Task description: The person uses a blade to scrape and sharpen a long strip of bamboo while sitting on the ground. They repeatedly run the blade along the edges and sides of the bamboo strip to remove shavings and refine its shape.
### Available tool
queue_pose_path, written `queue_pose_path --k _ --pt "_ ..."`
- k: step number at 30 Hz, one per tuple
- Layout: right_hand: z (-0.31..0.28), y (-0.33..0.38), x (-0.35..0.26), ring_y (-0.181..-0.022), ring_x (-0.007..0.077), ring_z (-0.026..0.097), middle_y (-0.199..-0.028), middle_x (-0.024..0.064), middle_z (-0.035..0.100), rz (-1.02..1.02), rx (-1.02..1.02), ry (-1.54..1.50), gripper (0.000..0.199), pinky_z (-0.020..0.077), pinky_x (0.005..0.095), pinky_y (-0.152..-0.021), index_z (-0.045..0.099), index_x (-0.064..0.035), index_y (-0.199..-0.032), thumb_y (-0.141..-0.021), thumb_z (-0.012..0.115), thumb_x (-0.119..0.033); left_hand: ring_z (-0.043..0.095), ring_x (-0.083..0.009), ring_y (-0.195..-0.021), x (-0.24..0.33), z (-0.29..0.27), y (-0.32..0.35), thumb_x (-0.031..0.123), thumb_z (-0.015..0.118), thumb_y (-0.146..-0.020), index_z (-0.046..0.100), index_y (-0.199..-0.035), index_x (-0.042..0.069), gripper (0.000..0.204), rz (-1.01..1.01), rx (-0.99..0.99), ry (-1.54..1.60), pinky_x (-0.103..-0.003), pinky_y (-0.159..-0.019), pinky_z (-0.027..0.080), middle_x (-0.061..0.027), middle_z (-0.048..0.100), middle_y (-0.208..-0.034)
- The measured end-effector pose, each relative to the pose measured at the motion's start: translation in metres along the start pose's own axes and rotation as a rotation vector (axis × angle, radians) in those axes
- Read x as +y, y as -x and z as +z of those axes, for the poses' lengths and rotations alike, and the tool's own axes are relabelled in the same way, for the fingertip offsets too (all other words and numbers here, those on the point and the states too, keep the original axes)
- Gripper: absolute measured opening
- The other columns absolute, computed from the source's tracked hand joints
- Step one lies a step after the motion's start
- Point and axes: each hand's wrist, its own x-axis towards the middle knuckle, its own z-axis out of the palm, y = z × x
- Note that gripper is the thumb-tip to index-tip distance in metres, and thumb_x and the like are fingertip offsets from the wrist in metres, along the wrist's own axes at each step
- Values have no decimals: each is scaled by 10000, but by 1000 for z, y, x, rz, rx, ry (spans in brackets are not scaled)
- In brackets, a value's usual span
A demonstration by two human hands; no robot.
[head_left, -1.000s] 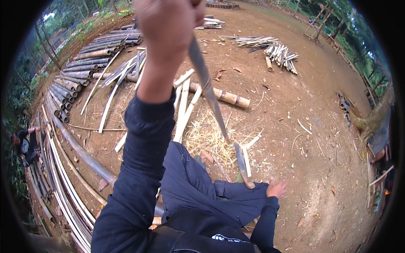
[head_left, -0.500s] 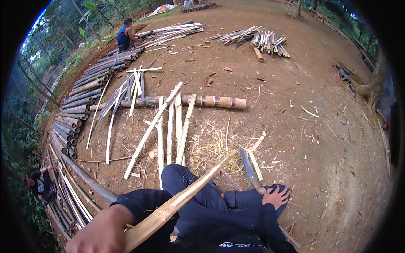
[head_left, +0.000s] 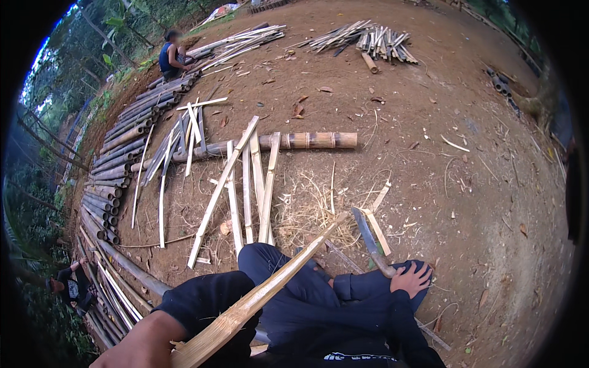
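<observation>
A split bamboo strip point(head_left: 264, 294) slants up and away across my lap, its pale inner face showing and its far end tapering. My left hand point(head_left: 138, 343) is closed round its near end at the lower left, with the fingers partly cut off by the frame. My right hand point(head_left: 411, 279) lies flat on my right knee, fingers spread. A machete point(head_left: 369, 239) with a dark curved blade rests with its handle against the thumb side of that hand; whether the palm presses on the handle is hidden. Several pale bamboo strips point(head_left: 247, 187) lean on a bamboo pole point(head_left: 307, 141) before me.
Stacked bamboo poles point(head_left: 116, 159) line the left. Fibre shavings point(head_left: 313, 202) lie beyond my knees. Bundles of split bamboo point(head_left: 383, 44) lie farther back. One person point(head_left: 170, 56) sits at the far left, another point(head_left: 73, 285) at the near left. A tree trunk point(head_left: 540, 104) stands at right.
The view has shifted slightly. My left hand still holds the bamboo strip at nearly the same slant, and my right hand stays on the knee beside the machete.
</observation>
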Motion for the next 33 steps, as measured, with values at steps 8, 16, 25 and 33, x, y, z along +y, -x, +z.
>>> queue_pose_path --k 8,16,25,33 --pt "4 0 0 -1382 374 226 -1457 132 330 8 -2 -4 403 197 569 -1094 578 -127 -1193 -826 536 -287 383 -34 -454 -3 3 -1 45 422 -872 517 -773 79 141 21 28 -44 -213 -395 184 34 421 -602" --pt "2 -2 2 -1375 381 240 -1449 148 345 1 1 2 399 201 567 -1090 575 -125 -1189 -828 528 -289 351 -22 -406 -5 12 3 174 456 -958 494 -785 88 196 52 143 -143 -205 -359 188 36 426 -567" --pt "4 -1 4 -1376 387 233 -1446 160 346 -9 -3 -23 397 189 570 -1092 574 -109 -1169 -816 556 -289 336 -11 -380 -3 21 4 204 454 -993 474 -824 78 211 63 216 -241 -195 -342 192 53 421 -554" --pt "-1 2 4 -1373 385 235 -1443 159 345 0 -20 -32 424 184 561 -1099 563 -94 -1188 -813 565 -291 276 -14 -381 21 31 25 301 445 -1008 439 -789 110 290 247 299 -288 -202 -362 179 78 352 -540"
